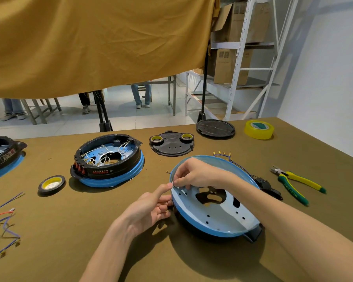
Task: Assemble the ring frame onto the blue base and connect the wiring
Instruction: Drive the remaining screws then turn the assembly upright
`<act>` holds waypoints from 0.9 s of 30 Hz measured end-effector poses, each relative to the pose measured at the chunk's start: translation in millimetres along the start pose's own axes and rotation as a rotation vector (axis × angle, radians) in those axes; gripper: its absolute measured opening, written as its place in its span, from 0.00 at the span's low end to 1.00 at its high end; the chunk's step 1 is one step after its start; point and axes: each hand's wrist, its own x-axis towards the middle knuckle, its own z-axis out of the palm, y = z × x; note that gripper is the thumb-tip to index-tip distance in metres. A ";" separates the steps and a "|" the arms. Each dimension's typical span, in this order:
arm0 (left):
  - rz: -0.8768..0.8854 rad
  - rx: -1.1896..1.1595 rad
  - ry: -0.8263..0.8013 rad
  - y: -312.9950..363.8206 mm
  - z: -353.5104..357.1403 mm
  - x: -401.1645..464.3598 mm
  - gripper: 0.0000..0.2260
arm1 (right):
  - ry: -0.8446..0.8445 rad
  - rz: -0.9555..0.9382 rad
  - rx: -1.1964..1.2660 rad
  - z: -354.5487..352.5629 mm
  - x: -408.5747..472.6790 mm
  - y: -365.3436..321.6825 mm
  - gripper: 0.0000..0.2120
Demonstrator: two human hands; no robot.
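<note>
- olive-brown cloth covers the surface [171,261]; a mustard curtain [90,41] hangs behind it, with shelving and cardboard boxes [232,64] beyond at right.
- blue base [216,212] lies tilted in front of the person, its far rim raised, probably so that the holes in its pale inner face are open to view and reach.
- left hand [151,208] rests at the near-left rim of the base, thumb and forefinger pinching a small light-coloured piece, apparently a wire end or terminal; it is too small to name.
- right hand [192,174] reaches over the rim from above, its fingertips pinching the same small piece from the other side. both grips are therefore clenched on it, judged to be feeding or seating wiring at the rim.
- blue wires with brass terminals [222,154] trail over the far rim to a black switch block [267,186] beside the base, likely left outside to stay clear of the working area.
- finished unit [108,159], a black ring frame on a blue base with white wiring inside, stands well to the left, apparently as a reference; its side lettering is red but not legible.
- pliers [296,182], green and yellow, lie at right; their handle marking is unreadable.
- yellow tape roll [259,129], black tape roll [51,184] and loose wires [2,224] lie apart around the surface.
</note>
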 end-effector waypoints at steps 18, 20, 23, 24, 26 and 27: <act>-0.003 0.006 0.042 -3.1 1.9 6.3 0.40 | 0.095 0.002 -0.015 4.1 7.6 9.8 0.04; 0.012 0.023 0.052 -3.7 2.4 8.6 0.40 | 0.149 -0.014 -0.027 7.2 6.9 12.1 0.05; 0.018 -0.009 0.022 -3.5 0.2 8.8 0.35 | 0.253 -0.096 -0.005 6.5 0.7 14.7 0.03; 0.019 -0.038 0.020 -2.7 -1.8 8.4 0.34 | 0.308 -0.113 0.039 3.1 -3.3 16.7 0.02; 0.020 -0.098 0.029 -1.2 -6.5 7.1 0.32 | 0.458 -0.122 0.136 -6.9 -15.3 24.9 0.03; 0.021 -0.122 0.033 -0.3 -8.4 6.4 0.30 | 0.544 -0.118 0.161 -12.4 -22.8 30.9 0.04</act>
